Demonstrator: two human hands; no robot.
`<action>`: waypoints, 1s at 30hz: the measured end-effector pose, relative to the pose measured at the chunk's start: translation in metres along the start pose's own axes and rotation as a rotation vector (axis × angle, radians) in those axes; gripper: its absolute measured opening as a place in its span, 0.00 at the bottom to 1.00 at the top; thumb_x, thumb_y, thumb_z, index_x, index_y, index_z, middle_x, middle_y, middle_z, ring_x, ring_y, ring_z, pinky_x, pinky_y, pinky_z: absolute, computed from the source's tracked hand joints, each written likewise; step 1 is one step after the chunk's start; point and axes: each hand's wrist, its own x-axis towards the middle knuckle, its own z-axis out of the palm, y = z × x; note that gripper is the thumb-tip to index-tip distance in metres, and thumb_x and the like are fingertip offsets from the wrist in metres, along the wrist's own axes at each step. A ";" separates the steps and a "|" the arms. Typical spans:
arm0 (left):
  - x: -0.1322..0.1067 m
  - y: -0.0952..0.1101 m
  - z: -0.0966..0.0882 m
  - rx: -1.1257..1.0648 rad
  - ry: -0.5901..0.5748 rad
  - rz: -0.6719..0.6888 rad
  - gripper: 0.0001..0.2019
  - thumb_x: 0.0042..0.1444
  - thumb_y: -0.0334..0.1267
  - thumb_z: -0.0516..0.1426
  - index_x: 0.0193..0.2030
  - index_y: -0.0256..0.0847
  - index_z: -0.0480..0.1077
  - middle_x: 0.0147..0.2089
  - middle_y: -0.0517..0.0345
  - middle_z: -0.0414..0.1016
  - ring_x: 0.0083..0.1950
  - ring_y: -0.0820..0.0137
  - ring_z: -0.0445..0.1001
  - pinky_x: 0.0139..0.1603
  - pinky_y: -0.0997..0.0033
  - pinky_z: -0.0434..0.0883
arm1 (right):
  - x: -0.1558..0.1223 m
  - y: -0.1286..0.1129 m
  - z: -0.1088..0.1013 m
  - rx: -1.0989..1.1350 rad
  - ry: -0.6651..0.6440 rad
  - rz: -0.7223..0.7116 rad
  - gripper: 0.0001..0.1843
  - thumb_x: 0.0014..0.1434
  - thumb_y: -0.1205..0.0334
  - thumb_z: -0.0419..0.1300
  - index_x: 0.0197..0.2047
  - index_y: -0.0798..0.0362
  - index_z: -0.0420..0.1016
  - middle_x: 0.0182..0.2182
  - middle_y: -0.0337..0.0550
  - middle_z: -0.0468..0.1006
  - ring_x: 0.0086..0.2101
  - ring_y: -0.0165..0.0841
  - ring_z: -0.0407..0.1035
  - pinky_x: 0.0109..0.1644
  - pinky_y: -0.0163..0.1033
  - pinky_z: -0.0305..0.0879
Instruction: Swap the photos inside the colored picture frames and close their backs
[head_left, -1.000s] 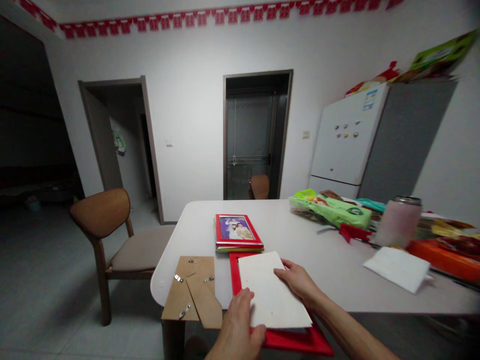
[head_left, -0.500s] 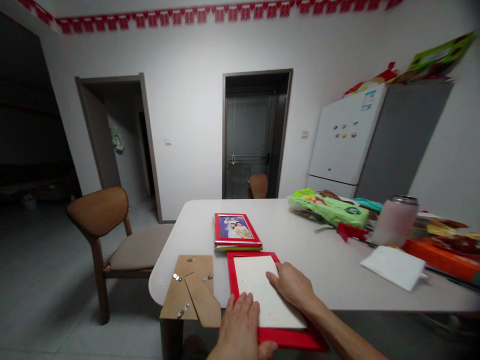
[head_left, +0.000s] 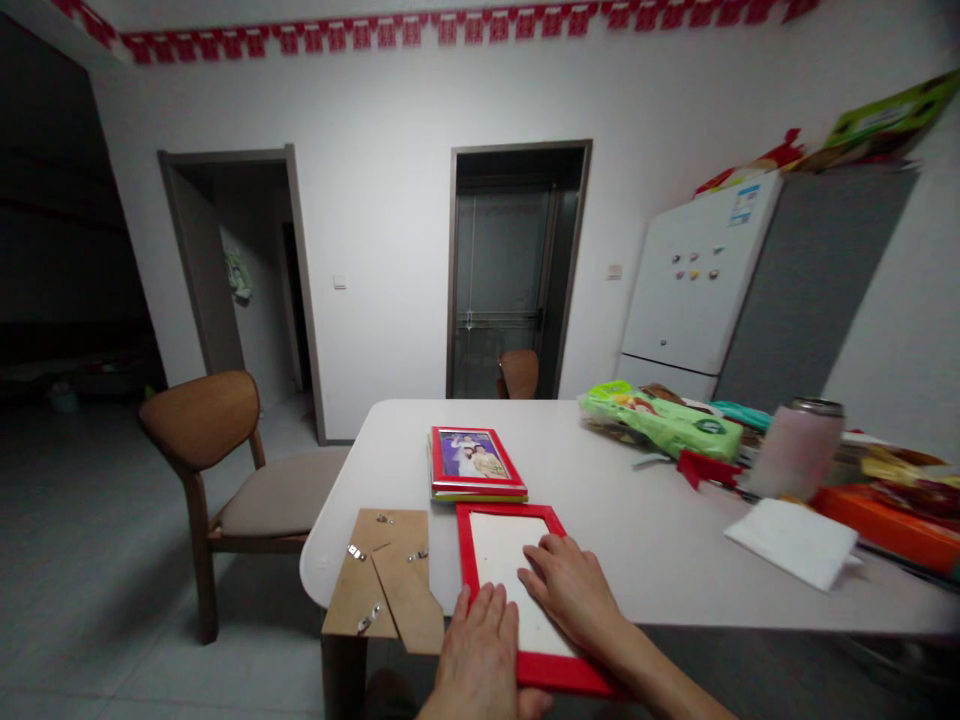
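Observation:
In front of me a red picture frame [head_left: 468,545] lies on the table's near edge, with a white sheet [head_left: 501,555] inside its border. My left hand [head_left: 484,640] rests flat over the frame's left side, fingers stretched onto the sheet. My right hand [head_left: 571,590] lies on the sheet's right part, fingers extended and slightly bent. Left of the frame is a brown backing board [head_left: 397,580] with metal clips and a stand leg, jutting past the table edge. Behind it, a red framed photo [head_left: 476,462] sits on top of a small stack.
A white table [head_left: 600,520] spans the middle. On its right are a green wipes pack [head_left: 664,420], a pink bottle [head_left: 796,450], a white tissue [head_left: 791,540] and an orange box [head_left: 892,525]. A wooden chair [head_left: 202,420] stands at the left, a fridge [head_left: 697,275] behind.
My right hand has moved left from the sheet's right edge onto its face. The sheet now sits within the frame's border. My left hand stays about where it was.

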 end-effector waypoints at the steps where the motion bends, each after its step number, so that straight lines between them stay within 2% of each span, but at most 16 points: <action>1: -0.005 0.000 -0.006 -0.014 -0.017 0.005 0.36 0.44 0.50 0.54 0.57 0.32 0.52 0.60 0.44 0.48 0.61 0.59 0.45 0.60 0.56 0.42 | -0.001 -0.001 -0.001 0.006 -0.006 -0.001 0.14 0.53 0.56 0.47 0.33 0.51 0.71 0.35 0.47 0.69 0.38 0.38 0.62 0.37 0.40 0.53; 3: -0.017 -0.006 -0.021 -0.003 -0.066 -0.021 0.37 0.43 0.48 0.55 0.58 0.33 0.49 0.61 0.47 0.46 0.61 0.62 0.44 0.60 0.59 0.43 | -0.003 -0.005 -0.004 0.056 -0.011 -0.017 0.14 0.54 0.57 0.47 0.33 0.52 0.72 0.36 0.47 0.70 0.38 0.37 0.62 0.37 0.39 0.53; 5: -0.033 -0.020 -0.038 0.078 -0.094 -0.120 0.39 0.40 0.44 0.57 0.58 0.33 0.48 0.62 0.48 0.43 0.62 0.62 0.42 0.60 0.59 0.43 | -0.005 -0.016 -0.008 0.152 -0.003 -0.070 0.15 0.54 0.56 0.46 0.37 0.51 0.71 0.38 0.47 0.70 0.39 0.37 0.61 0.40 0.39 0.53; 8: -0.054 -0.057 -0.057 0.243 0.020 -0.355 0.36 0.40 0.38 0.55 0.58 0.33 0.49 0.62 0.48 0.43 0.62 0.61 0.42 0.60 0.57 0.45 | -0.009 -0.050 -0.014 0.308 -0.013 -0.182 0.17 0.55 0.54 0.46 0.42 0.48 0.69 0.40 0.44 0.69 0.40 0.36 0.60 0.42 0.39 0.53; 10: -0.063 -0.085 -0.061 0.347 0.104 -0.475 0.33 0.40 0.36 0.54 0.57 0.31 0.52 0.61 0.46 0.47 0.61 0.59 0.44 0.59 0.56 0.47 | -0.010 -0.078 -0.015 0.366 -0.043 -0.240 0.18 0.53 0.50 0.47 0.42 0.48 0.69 0.38 0.44 0.70 0.40 0.36 0.60 0.43 0.40 0.53; 13: -0.068 -0.122 -0.054 0.399 0.198 -0.443 0.29 0.42 0.32 0.52 0.54 0.31 0.57 0.59 0.44 0.52 0.60 0.61 0.50 0.58 0.61 0.52 | -0.007 -0.114 -0.009 0.355 -0.080 -0.265 0.21 0.46 0.46 0.53 0.40 0.50 0.69 0.36 0.46 0.70 0.38 0.39 0.60 0.43 0.43 0.52; 17: -0.064 -0.146 -0.036 0.395 0.416 -0.311 0.25 0.41 0.29 0.50 0.51 0.37 0.61 0.56 0.48 0.59 0.57 0.61 0.56 0.55 0.60 0.59 | -0.003 -0.133 0.004 0.421 -0.075 -0.214 0.25 0.41 0.55 0.57 0.45 0.50 0.66 0.38 0.47 0.68 0.39 0.39 0.60 0.43 0.43 0.54; 20: -0.062 -0.144 -0.030 0.454 0.582 -0.187 0.22 0.42 0.29 0.50 0.48 0.38 0.63 0.53 0.49 0.64 0.55 0.59 0.59 0.52 0.57 0.63 | -0.003 -0.131 0.003 0.551 -0.080 -0.158 0.29 0.40 0.60 0.57 0.49 0.51 0.64 0.39 0.47 0.67 0.40 0.38 0.60 0.43 0.41 0.55; 24: -0.064 -0.115 -0.032 0.552 0.710 0.000 0.19 0.48 0.33 0.50 0.49 0.36 0.62 0.51 0.45 0.66 0.52 0.60 0.63 0.47 0.61 0.68 | -0.013 -0.115 -0.017 0.709 0.001 -0.134 0.29 0.39 0.63 0.57 0.48 0.53 0.64 0.40 0.47 0.66 0.41 0.36 0.60 0.46 0.39 0.56; 27: -0.060 -0.082 -0.031 0.576 0.677 0.148 0.19 0.51 0.38 0.51 0.51 0.34 0.60 0.51 0.43 0.65 0.53 0.61 0.62 0.46 0.67 0.69 | -0.028 -0.087 -0.037 0.722 0.026 -0.131 0.24 0.40 0.65 0.55 0.45 0.52 0.67 0.39 0.46 0.66 0.41 0.36 0.60 0.46 0.40 0.57; 30: -0.044 -0.048 -0.020 0.547 0.596 0.250 0.18 0.53 0.38 0.51 0.50 0.33 0.61 0.51 0.43 0.65 0.53 0.61 0.63 0.47 0.68 0.68 | -0.044 -0.047 -0.050 0.697 -0.033 -0.059 0.21 0.41 0.64 0.53 0.42 0.52 0.68 0.39 0.46 0.66 0.42 0.36 0.61 0.47 0.40 0.57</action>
